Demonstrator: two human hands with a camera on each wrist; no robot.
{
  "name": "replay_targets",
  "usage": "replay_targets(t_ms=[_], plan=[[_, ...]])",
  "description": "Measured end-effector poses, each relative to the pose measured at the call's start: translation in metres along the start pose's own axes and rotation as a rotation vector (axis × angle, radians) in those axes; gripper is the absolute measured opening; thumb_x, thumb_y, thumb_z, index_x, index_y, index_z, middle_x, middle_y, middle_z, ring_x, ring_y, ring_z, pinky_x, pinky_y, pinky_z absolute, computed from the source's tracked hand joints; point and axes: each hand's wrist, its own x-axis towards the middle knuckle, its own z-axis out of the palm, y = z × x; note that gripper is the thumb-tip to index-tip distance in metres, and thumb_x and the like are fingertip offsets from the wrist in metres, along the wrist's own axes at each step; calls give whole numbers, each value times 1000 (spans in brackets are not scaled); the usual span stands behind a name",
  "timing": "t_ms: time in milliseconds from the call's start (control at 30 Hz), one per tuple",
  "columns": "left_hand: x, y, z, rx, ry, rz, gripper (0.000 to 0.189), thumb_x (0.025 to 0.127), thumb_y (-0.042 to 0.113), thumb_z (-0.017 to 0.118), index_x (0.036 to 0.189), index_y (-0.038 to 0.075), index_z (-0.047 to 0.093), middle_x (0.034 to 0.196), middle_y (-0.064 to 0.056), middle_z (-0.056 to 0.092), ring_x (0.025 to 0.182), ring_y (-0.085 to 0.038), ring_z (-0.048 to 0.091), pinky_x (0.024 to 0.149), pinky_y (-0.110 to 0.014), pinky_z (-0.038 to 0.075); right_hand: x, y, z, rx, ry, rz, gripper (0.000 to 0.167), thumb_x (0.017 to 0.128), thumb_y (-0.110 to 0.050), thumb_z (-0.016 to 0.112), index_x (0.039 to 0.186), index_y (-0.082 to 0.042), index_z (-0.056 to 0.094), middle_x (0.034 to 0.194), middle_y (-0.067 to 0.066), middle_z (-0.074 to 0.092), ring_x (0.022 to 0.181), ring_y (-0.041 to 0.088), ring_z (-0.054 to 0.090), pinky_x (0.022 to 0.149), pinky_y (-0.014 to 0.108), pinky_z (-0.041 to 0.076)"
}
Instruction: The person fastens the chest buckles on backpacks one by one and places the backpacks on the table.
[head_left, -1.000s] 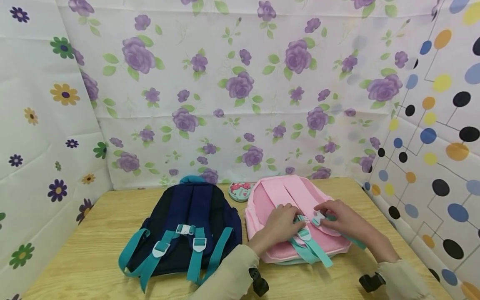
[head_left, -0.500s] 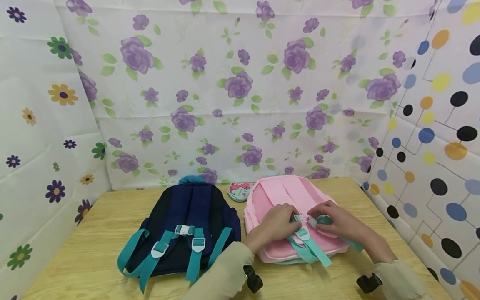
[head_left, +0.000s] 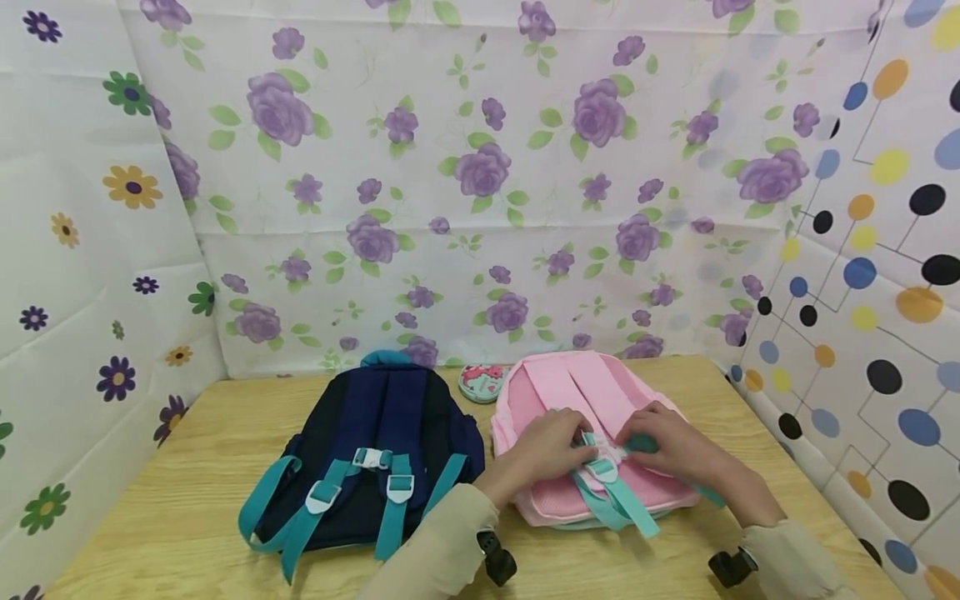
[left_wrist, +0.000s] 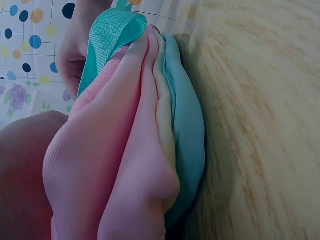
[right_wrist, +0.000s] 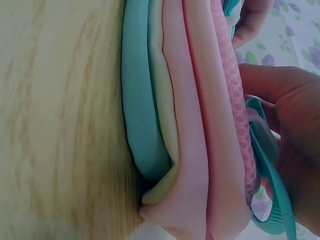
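A pink backpack (head_left: 540, 500) lies back panel up on the table, its shoulder straps on top. Both hands meet over the white chest-strap buckle (head_left: 613, 452) in the middle of the pack. My left hand (head_left: 551, 446) pinches the buckle's left side by the turquoise webbing. From the right, my right hand (head_left: 670, 442) grips the other side, with a turquoise strap (right_wrist: 272, 185) near its fingers. The buckle halves look together in the head view, though fingers partly cover them. In the left wrist view the pack's pink side (left_wrist: 100, 150) hides most of the left hand.
A navy backpack (head_left: 352, 517) with turquoise straps and a fastened white buckle (head_left: 371, 458) lies to the left. A small round mint-and-pink case (head_left: 482, 382) sits behind, between the packs. Patterned cloth (head_left: 450, 208) walls the wooden table (head_left: 172, 500) at the back and sides.
Both hands have drawn closer together; the right has moved left, bringing its buckle half to the one at the left hand. The backpacks stay in place.
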Motion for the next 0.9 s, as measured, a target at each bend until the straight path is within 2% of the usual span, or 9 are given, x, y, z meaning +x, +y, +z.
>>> replay_targets(t_ms=[267, 633, 900], plan=[[-3, 0, -4, -3, -11, 5, 31, 94, 40, 67, 116, 18, 67, 96, 8, 62, 83, -1, 52, 75, -19, 44, -3, -2, -2, 22, -16, 41, 19, 85, -12, 77, 102, -20, 73, 100, -11, 66, 93, 15, 57, 82, 33, 49], [-12, -6, -11, -17, 2, 25, 30, 95, 38, 67, 116, 18, 66, 94, 9, 61, 81, -1, 52, 74, -17, 44, -1, -3, -7, 95, -8, 51, 15, 89, -16, 75, 102, -23, 71, 98, -10, 64, 87, 9, 57, 76, 29, 51], [-15, -6, -18, -40, 8, 32, 31, 95, 39, 66, 117, 18, 66, 97, 9, 62, 83, -1, 54, 75, -17, 45, 1, -4, -9, 153, 28, 46, 18, 89, -16, 75, 106, -20, 70, 97, -11, 65, 82, 5, 59, 72, 25, 53]])
